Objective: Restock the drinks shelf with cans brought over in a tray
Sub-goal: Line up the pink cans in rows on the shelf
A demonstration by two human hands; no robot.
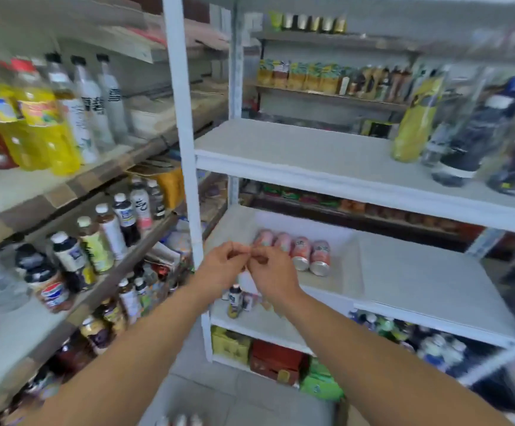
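A white tray sits on the left end of the middle white shelf. Several pink cans lie on their sides in a row inside it. My left hand and my right hand meet over the tray's near left corner, just in front of the cans. Their fingers are curled and the fingertips are pinched together. I see nothing clearly held between them, and the image is blurred there. The shelf above is bare on its left part.
A white upright post stands just left of my hands. Bottles fill the wooden shelves on the left and the top white shelf's right end. A small dark bottle stands on the shelf below. Can tops show at the bottom edge.
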